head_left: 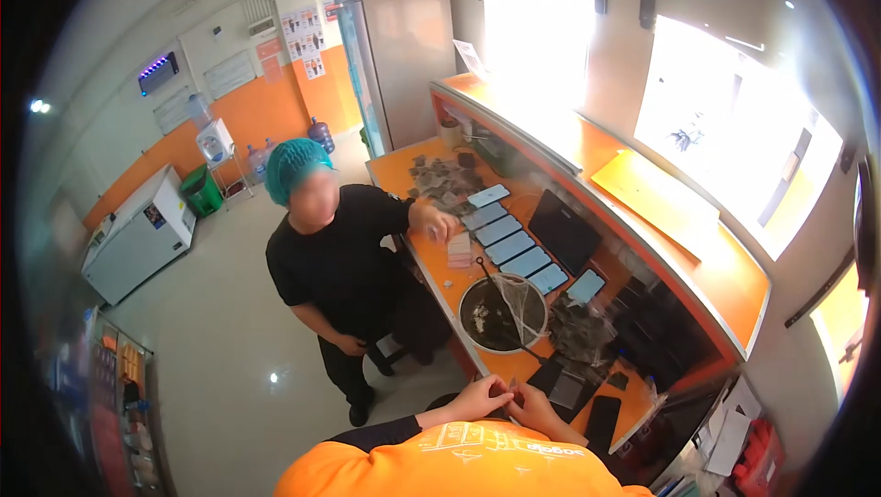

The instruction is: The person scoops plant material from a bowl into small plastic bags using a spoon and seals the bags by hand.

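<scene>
Your left hand (pixel 488 396) and right hand (pixel 540 410) look pinched together on a small piece (pixel 513 387), too small to identify, near the bowl (pixel 503 348). A loose pinch could drop it; a stray knuckle might knock the dark handle (pixel 529 347).

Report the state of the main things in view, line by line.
Left hand: fingers bent, grip unclear
Right hand: fingers bent, grip unclear
Round basin: uncovered, dark inside
Pale-faced slabs: lying flat in a row
Chest freezer: lid shut
Water jug: mounted on dispenser
</scene>
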Motion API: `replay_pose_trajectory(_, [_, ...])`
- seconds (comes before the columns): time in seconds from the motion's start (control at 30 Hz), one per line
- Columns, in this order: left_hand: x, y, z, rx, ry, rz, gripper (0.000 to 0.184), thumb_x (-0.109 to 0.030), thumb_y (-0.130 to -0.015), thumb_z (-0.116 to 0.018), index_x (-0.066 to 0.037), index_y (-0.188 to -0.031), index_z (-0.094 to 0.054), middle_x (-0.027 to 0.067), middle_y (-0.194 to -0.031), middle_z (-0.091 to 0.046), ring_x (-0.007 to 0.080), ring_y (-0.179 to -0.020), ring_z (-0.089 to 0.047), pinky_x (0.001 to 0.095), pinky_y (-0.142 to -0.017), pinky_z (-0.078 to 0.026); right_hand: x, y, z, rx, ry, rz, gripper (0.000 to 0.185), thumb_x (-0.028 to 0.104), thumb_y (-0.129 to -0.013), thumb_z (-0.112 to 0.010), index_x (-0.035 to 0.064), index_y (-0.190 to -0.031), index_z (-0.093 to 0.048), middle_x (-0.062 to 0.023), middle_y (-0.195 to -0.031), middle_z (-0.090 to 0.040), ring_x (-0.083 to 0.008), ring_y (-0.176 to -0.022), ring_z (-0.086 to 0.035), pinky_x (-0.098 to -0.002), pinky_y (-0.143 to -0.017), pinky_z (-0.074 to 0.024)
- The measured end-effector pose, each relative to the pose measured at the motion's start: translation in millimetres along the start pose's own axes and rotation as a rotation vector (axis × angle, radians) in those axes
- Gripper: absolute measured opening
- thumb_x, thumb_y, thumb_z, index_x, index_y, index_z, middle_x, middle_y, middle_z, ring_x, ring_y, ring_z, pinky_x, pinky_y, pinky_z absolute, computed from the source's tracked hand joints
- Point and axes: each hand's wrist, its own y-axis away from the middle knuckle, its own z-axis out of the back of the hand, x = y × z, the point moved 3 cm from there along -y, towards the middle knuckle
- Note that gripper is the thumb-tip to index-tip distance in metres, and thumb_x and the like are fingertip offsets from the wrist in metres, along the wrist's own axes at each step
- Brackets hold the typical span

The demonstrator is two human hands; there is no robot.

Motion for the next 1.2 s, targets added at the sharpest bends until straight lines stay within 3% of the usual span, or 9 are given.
replay_pose_trajectory(0.53, [27, -5, -3, -0.008, 0.002, -0.009, 0.025, -0.023, -0.096, -0.068, -0.001, -0.105, -0.061, 0.0088, -0.097, -0.071, 0.015, -0.091, -0.068, 0.0296, -0.08, -0.053, 5, 0, 1, 0.044, 0.042, 0.159, 0.02, 0.014, -0.089, -0.069, -0.0005, -0.101, -0.062, -0.0171, -0.088, -0.067, -0.0284, -0.078, -0.066, -0.038, -0.068, -0.0503])
replay_pose_trajectory(0.97, [36, -8, 2, -0.078, -0.015, -0.039, 0.02, -0.017, -0.095, -0.065, 0.001, -0.102, -0.065, 0.0119, -0.094, -0.072, 0.0194, -0.088, -0.069, 0.0319, -0.079, -0.053, -4, 3, -2, -0.005, -0.116, 0.029, 0.014, 0.011, -0.096, -0.063, -0.0014, -0.102, -0.062, -0.0098, -0.088, -0.071, -0.0128, -0.073, -0.069, -0.0279, -0.064, -0.0536])
replay_pose_trajectory(1.2, [33, -4, 2, -0.074, -0.011, -0.031, 0.018, -0.016, -0.094, -0.065, 0.0, -0.102, -0.065, 0.0124, -0.094, -0.072, 0.0203, -0.088, -0.07, 0.0324, -0.079, -0.053, -5, 5, -3, -0.011, -0.248, 0.005, 0.012, 0.01, -0.097, -0.061, -0.0016, -0.101, -0.062, -0.0087, -0.088, -0.071, -0.0132, -0.077, -0.07, -0.0268, -0.069, -0.0551])
